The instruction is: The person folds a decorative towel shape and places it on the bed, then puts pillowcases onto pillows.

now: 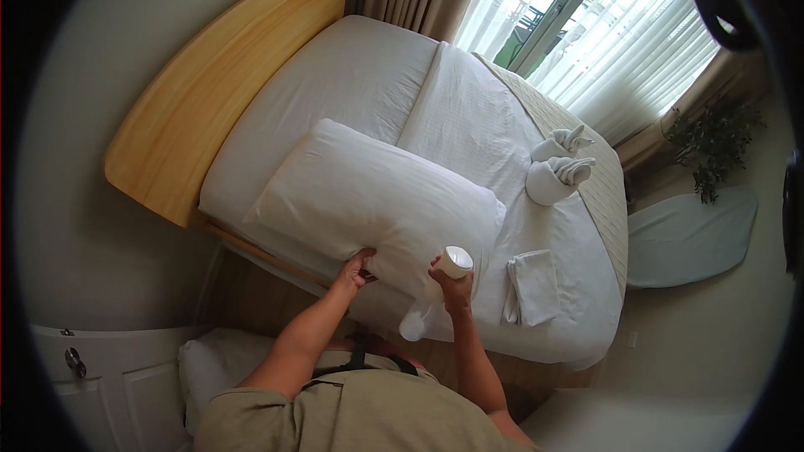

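Note:
A plump white pillow point(377, 188) lies on the near part of the bed, angled across it. At its near long edge, my left hand point(358, 268) is closed on the white fabric, thumb against the pillow. My right hand point(455, 291) is wrapped round a white roll point(456, 260) with a round, pale end, resembling a lint roller; any handle is hidden by the fingers. That hand is by the pillow's near right corner. Below it, a loose white flap point(413, 323) hangs over the bed's side.
White sheets cover the bed point(469, 105) beside a wooden headboard point(234, 67). Folded white towels point(533, 286) lie right of my right hand, with two rolled towel shapes point(553, 180) beyond. A white door point(117, 385) stands at lower left, a white pillow point(222, 360) behind me.

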`<state>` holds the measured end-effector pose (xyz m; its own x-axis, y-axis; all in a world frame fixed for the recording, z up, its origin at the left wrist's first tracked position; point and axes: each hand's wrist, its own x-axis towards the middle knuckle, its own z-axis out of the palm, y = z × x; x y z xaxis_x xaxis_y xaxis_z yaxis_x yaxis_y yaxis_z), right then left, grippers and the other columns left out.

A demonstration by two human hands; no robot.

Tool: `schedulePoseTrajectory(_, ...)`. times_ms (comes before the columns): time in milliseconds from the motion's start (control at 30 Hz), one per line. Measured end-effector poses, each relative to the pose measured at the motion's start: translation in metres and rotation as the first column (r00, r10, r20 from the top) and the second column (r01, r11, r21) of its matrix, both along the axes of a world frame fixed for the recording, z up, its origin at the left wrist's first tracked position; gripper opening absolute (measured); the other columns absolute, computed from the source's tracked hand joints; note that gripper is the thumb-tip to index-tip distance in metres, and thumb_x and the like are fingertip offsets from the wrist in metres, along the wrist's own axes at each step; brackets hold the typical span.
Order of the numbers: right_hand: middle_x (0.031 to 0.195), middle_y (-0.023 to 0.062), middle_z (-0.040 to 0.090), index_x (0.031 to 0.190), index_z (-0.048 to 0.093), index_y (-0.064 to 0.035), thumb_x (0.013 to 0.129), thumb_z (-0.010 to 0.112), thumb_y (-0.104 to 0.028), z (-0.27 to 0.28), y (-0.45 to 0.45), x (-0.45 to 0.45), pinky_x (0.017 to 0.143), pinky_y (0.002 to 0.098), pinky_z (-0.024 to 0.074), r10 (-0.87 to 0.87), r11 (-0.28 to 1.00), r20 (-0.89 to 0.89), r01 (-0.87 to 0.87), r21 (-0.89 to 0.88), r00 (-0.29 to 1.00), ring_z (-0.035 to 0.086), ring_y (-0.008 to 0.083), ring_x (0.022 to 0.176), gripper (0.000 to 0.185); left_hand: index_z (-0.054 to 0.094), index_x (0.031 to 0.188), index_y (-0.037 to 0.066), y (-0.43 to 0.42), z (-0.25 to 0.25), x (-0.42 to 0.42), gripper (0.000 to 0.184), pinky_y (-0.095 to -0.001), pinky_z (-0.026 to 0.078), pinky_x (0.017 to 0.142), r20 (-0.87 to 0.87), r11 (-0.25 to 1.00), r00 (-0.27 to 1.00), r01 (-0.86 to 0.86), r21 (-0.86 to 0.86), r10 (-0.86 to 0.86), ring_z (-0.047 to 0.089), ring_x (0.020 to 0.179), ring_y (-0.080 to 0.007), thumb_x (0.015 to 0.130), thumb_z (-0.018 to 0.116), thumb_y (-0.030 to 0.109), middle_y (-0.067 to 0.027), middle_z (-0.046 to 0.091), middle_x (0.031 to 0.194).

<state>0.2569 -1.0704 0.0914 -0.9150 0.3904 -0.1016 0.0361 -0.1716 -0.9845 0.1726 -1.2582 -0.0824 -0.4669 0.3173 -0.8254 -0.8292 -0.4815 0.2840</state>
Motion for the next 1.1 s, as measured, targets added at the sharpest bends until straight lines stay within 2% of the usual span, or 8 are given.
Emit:
schedulePoseTrajectory(100,0.078,0.005,0.064,0.082,0.064,-0.0009,0.068,0.073,-0.003,-0.014,0.025,0.017,0.067,0.0285,0.0507,-0.109,0.961,0.086,0.083,0.262,0.99,0.061,0.0137,0.074,0.017,0.058,0.1,0.009,0.017,-0.018,-0.03,0.029,-0.0463,0.054,0.073,-0.153,0.993,0.984,-0.078,0.09,0.091,0.061,0.084,-0.0262,0.075,0.067,0.021,-0.009,0.06,0.097)
schedulePoseTrajectory(333,0.095,0.007,0.06,0.117,0.046,-0.0032,0.066,0.07,0.0,0.033,0.033,0.016,0.076,0.0291,0.049,-0.071,0.959,-0.301,0.148,0.241,0.951,0.059,0.0139,0.085,0.056,0.051,0.101,0.008,0.07,0.159,-0.165,0.021,-0.0379,0.057,0.057,-0.314,0.965,0.915,-0.213,0.155,0.252,0.059,0.079,-0.0266,0.088,0.047,0.023,-0.0101,0.052,0.102)
schedulePoseTrajectory(367,0.095,0.0069,0.06,0.121,0.041,-0.0046,0.065,0.07,0.001,0.034,0.031,0.012,0.078,0.03,0.0483,-0.054,0.898,-0.386,0.213,0.384,0.921,0.059,0.0146,0.084,0.063,0.05,0.109,-0.008,0.078,0.172,-0.192,0.031,-0.0534,0.049,0.091,-0.311,0.884,0.847,-0.326,0.336,0.431,0.047,0.112,-0.0373,0.09,0.041,0.016,-0.0213,0.049,0.118)
schedulePoseTrajectory(400,0.096,0.008,0.06,0.122,0.041,-0.0056,0.064,0.069,0.002,0.04,0.024,0.008,0.08,0.0309,0.0467,-0.054,0.923,-0.362,0.185,0.337,0.931,0.058,0.0159,0.087,0.065,0.049,0.112,-0.009,0.067,0.176,-0.225,0.033,-0.0543,0.046,0.093,-0.362,0.858,0.873,-0.114,0.5,0.327,0.048,0.111,-0.0388,0.091,0.04,0.015,-0.0218,0.049,0.118)
schedulePoseTrajectory(600,0.092,0.0058,0.05,0.109,0.042,-0.0039,0.068,0.072,-0.001,0.045,-0.017,-0.017,0.073,0.0292,0.0473,-0.048,0.99,-0.426,0.1,0.101,0.903,0.054,0.0134,0.08,0.05,0.046,0.118,-0.007,0.084,0.374,-0.194,0.039,-0.0589,0.048,0.086,0.18,0.69,0.808,-0.577,0.438,0.561,0.054,0.105,-0.0426,0.09,0.051,0.02,-0.0258,0.049,0.119)
schedulePoseTrajectory(833,0.088,0.0063,0.056,0.12,0.036,-0.005,0.069,0.072,0.001,0.033,-0.033,-0.023,0.073,0.0271,0.0478,0.015,0.972,-0.45,0.093,0.217,0.893,0.058,0.0131,0.081,0.062,0.046,0.121,-0.002,0.078,0.402,-0.172,0.038,-0.0587,0.05,0.084,0.174,0.693,0.761,-0.644,0.326,0.625,0.054,0.102,-0.0423,0.09,0.052,0.019,-0.0242,0.051,0.115)
schedulePoseTrajectory(1000,0.086,0.0047,0.054,0.117,0.036,-0.0048,0.071,0.071,0.0,0.034,-0.001,-0.027,0.072,0.0268,0.0476,-0.214,0.974,-0.368,0.227,-0.009,0.905,0.056,0.0126,0.079,0.058,0.044,0.123,-0.004,0.046,0.36,-0.208,0.036,-0.0627,0.043,0.091,-0.073,0.767,0.928,-0.256,0.589,0.366,0.049,0.111,-0.0443,0.089,0.046,0.009,-0.0233,0.048,0.124)
schedulePoseTrajectory(1100,0.083,0.0066,0.056,0.118,0.031,-0.0041,0.073,0.073,-0.004,0.019,0.033,-0.035,0.073,0.028,0.048,-0.502,0.864,-0.311,0.483,-0.142,0.807,0.057,0.0134,0.077,0.062,0.05,0.114,-0.009,0.038,0.333,-0.196,0.029,-0.0528,0.043,0.098,-0.492,0.867,0.781,-0.123,0.482,0.384,0.051,0.111,-0.0375,0.09,0.043,0.005,-0.0228,0.051,0.119)
